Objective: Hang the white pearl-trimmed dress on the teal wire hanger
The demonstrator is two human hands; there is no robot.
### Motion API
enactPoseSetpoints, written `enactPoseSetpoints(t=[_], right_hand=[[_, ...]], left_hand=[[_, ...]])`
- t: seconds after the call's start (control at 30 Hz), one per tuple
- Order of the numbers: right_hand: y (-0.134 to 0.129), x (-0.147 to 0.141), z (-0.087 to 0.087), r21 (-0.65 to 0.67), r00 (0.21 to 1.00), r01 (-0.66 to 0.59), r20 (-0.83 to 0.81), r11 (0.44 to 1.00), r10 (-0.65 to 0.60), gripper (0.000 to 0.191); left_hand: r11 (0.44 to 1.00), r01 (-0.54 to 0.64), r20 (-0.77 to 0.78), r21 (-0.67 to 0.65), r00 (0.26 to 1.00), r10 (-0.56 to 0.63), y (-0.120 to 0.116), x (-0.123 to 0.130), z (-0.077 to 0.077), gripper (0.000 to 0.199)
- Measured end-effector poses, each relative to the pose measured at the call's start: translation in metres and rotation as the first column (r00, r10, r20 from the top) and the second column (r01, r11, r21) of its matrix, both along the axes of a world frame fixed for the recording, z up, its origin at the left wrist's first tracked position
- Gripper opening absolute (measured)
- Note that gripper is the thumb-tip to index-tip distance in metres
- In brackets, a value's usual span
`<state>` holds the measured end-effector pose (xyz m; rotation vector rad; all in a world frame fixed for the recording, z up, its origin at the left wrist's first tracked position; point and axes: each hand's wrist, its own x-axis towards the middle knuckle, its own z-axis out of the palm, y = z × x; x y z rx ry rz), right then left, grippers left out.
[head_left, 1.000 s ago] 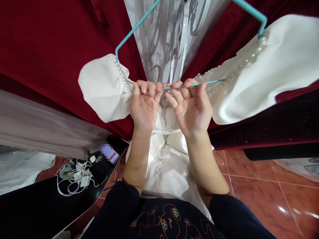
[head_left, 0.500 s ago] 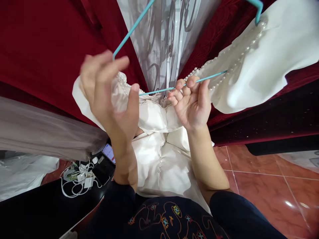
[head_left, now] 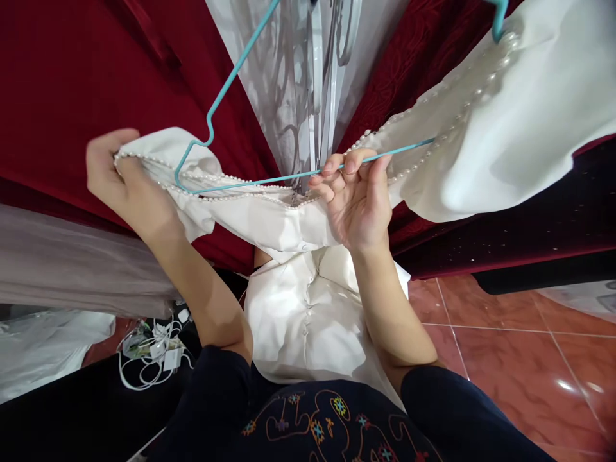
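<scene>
So my left hand [head_left: 139, 186] has left the hanger [head_left: 269, 181] and now has its fingers closed on the pearl edge of the white dress [head_left: 274, 221], out past the hanger's bare left end. Right hand's [head_left: 360, 199] still curled snugly round the bottom bar. Bit of room left of the hanger, red curtain [head_left: 58, 77] behind; black table [head_left: 96, 398] lower left.

The person wears a dark navy top [head_left: 298, 443] with short, plain sleeves [head_left: 445, 401] that end above the elbows. Thin orange-brown outlines [head_left: 308, 420] loop and curl over its front, dotted with small, jagged, flower-like motifs [head_left: 339, 405] in yellow, orange, red, light blue and purple. The forearms are uncovered.
</scene>
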<state>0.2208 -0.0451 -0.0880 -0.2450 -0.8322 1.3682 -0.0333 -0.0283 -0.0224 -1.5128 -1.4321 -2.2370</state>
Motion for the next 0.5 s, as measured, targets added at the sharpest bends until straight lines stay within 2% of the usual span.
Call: enactPoseSetpoints(t=[0.07, 0.1, 0.13, 0.17, 0.23, 0.3, 0.37, 0.43, 0.5], right_hand=[[0.001, -0.003, -0.001, 0.008, 1.000, 0.001, -0.004, 1.000, -0.001, 0.045], [0.002, -0.005, -0.002, 0.010, 1.000, 0.004, -0.004, 1.000, -0.004, 0.045], [0.002, -0.007, -0.003, 0.011, 1.000, 0.014, -0.005, 1.000, -0.014, 0.045], [0.003, -0.009, -0.003, 0.009, 1.000, 0.030, -0.007, 1.000, -0.030, 0.046], [0.003, -0.012, -0.003, -0.003, 0.997, 0.076, -0.006, 0.997, -0.076, 0.046], [0.003, -0.014, -0.003, -0.019, 0.993, 0.120, 0.007, 0.993, -0.120, 0.047], [0.002, -0.015, -0.001, -0.027, 0.989, 0.144, 0.032, 0.989, -0.143, 0.046], [0.002, -0.015, -0.001, -0.023, 0.985, 0.158, 0.068, 0.987, -0.156, 0.046], [0.001, -0.012, -0.002, -0.021, 0.981, 0.166, 0.108, 0.986, -0.163, 0.045]], left_hand=[[0.996, 0.040, 0.193, -0.076, 0.981, -0.025, -0.003, -0.001, -0.022, 0.027], [0.980, 0.136, 0.345, -0.145, 0.935, -0.079, -0.006, 0.004, -0.035, 0.025], [0.945, 0.292, 0.549, -0.146, 0.819, -0.168, -0.009, 0.013, -0.048, 0.024], [0.903, 0.398, 0.617, -0.160, 0.755, -0.224, -0.013, 0.025, -0.060, 0.029], [0.839, 0.524, 0.670, -0.145, 0.676, -0.307, -0.020, 0.056, -0.075, 0.037], [0.788, 0.613, 0.702, -0.049, 0.582, -0.410, -0.026, 0.085, -0.078, 0.042], [0.709, 0.693, 0.729, 0.135, 0.415, -0.545, -0.028, 0.105, -0.070, 0.043], [0.638, 0.716, 0.725, 0.284, 0.275, -0.631, -0.028, 0.115, -0.057, 0.042], [0.606, 0.708, 0.703, 0.362, 0.220, -0.676, -0.026, 0.118, -0.046, 0.045]])
